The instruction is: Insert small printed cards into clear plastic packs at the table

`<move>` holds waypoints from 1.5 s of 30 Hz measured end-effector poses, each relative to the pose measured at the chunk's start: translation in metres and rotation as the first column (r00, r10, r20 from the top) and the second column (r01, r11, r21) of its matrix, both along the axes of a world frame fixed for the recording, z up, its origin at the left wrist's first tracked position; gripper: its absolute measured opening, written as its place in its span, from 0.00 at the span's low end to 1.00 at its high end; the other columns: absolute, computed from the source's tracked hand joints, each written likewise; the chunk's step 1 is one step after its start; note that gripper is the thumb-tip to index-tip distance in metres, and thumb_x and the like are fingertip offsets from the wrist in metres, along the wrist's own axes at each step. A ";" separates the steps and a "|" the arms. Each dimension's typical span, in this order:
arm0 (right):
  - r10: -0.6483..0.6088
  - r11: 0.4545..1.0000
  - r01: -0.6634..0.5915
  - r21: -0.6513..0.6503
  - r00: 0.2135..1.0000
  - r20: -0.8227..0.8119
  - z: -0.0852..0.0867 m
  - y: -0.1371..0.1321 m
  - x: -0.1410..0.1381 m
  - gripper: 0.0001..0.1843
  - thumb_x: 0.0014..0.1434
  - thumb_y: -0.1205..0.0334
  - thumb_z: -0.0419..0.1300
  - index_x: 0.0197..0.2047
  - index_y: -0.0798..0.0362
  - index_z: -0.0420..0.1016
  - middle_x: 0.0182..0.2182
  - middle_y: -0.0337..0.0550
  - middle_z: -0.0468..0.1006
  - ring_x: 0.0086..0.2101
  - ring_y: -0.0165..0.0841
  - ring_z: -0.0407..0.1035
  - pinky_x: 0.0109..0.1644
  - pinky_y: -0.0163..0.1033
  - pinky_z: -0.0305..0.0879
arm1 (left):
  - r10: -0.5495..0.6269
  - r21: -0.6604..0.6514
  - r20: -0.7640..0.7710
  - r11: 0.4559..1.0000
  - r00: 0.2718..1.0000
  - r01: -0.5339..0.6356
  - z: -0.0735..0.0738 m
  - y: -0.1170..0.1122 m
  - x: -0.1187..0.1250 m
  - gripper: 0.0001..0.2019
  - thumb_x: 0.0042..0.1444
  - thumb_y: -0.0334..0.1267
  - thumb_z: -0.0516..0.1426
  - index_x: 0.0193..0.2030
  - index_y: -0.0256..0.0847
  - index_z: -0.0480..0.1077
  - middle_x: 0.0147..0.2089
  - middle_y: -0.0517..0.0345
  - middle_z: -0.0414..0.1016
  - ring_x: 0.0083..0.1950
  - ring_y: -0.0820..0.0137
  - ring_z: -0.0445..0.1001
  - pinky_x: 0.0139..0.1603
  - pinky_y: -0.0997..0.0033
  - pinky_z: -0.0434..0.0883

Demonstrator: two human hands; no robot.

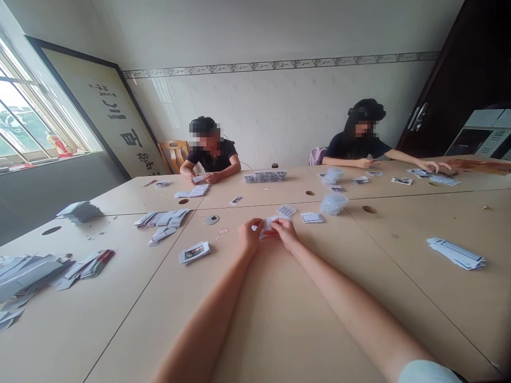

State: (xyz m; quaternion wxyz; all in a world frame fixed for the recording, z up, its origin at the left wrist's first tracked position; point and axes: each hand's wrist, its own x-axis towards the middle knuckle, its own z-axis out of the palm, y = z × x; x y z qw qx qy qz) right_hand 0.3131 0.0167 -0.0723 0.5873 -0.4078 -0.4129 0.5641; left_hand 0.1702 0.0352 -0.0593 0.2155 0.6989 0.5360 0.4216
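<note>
Both my hands meet over the middle of the table. My left hand (251, 234) pinches the left side of a small whitish, partly see-through piece (266, 223), like a card or a clear sleeve; its exact kind is hidden by my fingers. The right side of the same piece is pinched by my right hand (285, 232). A bit of red shows under my right fingers. Just beyond lies a patterned white card (286, 210), and to its right a stack of dark-bordered cards (312, 217). To the left of my left hand rests a stack of photo cards (195, 252).
Clear plastic sleeves (334, 203) are piled beyond my right hand. Paper stacks (163, 221) and loose papers (32, 276) lie on the left, long strips (456, 253) on the right. Two people sit across the table, handling cards. A block of cards (265, 176) stands between them. Round holes (369, 209) pierce the tabletop.
</note>
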 end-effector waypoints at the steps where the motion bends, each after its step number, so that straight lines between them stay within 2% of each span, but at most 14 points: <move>1: -0.002 1.000 0.002 -0.004 1.000 0.000 0.000 0.000 0.000 0.11 0.66 0.59 0.63 0.35 0.57 0.74 0.29 0.36 0.76 0.30 0.29 0.74 0.38 0.38 0.75 | 0.002 -0.007 0.011 1.000 1.000 -0.002 0.000 0.001 -0.001 0.12 0.67 0.45 0.58 0.47 0.37 0.74 0.47 0.52 0.78 0.45 0.68 0.77 0.50 0.60 0.77; 10: -0.018 1.000 0.018 -0.012 1.000 0.001 0.003 -0.003 0.000 0.09 0.66 0.61 0.64 0.35 0.57 0.73 0.31 0.36 0.77 0.30 0.28 0.74 0.37 0.37 0.75 | 0.028 -0.088 0.122 0.996 0.992 -0.017 -0.001 0.005 -0.004 0.13 0.67 0.45 0.58 0.49 0.37 0.73 0.47 0.52 0.77 0.44 0.68 0.77 0.48 0.62 0.78; 17: -0.033 0.999 0.033 0.009 0.999 -0.016 0.002 -0.003 -0.001 0.11 0.65 0.60 0.65 0.32 0.56 0.71 0.27 0.34 0.74 0.29 0.29 0.73 0.36 0.37 0.74 | 0.105 -0.136 0.208 0.988 0.973 -0.078 -0.002 0.008 -0.008 0.14 0.67 0.46 0.57 0.49 0.36 0.73 0.45 0.53 0.77 0.41 0.70 0.77 0.44 0.64 0.78; 25: -0.036 0.999 0.036 -0.005 0.998 -0.051 0.004 -0.003 0.000 0.14 0.61 0.59 0.67 0.29 0.55 0.70 0.26 0.34 0.75 0.27 0.28 0.73 0.35 0.37 0.73 | 0.172 -0.196 0.285 0.973 0.943 -0.119 -0.001 0.011 -0.009 0.15 0.67 0.46 0.57 0.50 0.36 0.73 0.46 0.53 0.77 0.42 0.69 0.77 0.45 0.63 0.78; 34: -0.054 0.998 0.050 -0.049 0.996 -0.074 0.008 -0.005 0.000 0.14 0.66 0.59 0.63 0.30 0.56 0.70 0.26 0.34 0.75 0.27 0.28 0.72 0.35 0.36 0.72 | 0.207 -0.206 0.371 0.969 0.905 -0.137 -0.002 0.011 -0.010 0.15 0.67 0.46 0.58 0.51 0.36 0.72 0.46 0.52 0.77 0.43 0.68 0.77 0.46 0.62 0.78; 45: -0.094 0.993 0.086 -0.077 0.990 -0.109 0.007 -0.004 0.001 0.13 0.66 0.57 0.63 0.33 0.56 0.73 0.30 0.36 0.77 0.29 0.29 0.73 0.36 0.37 0.73 | 0.231 -0.193 0.406 0.967 0.884 -0.164 -0.006 0.012 -0.012 0.15 0.67 0.47 0.57 0.51 0.36 0.72 0.45 0.53 0.77 0.41 0.69 0.77 0.44 0.63 0.78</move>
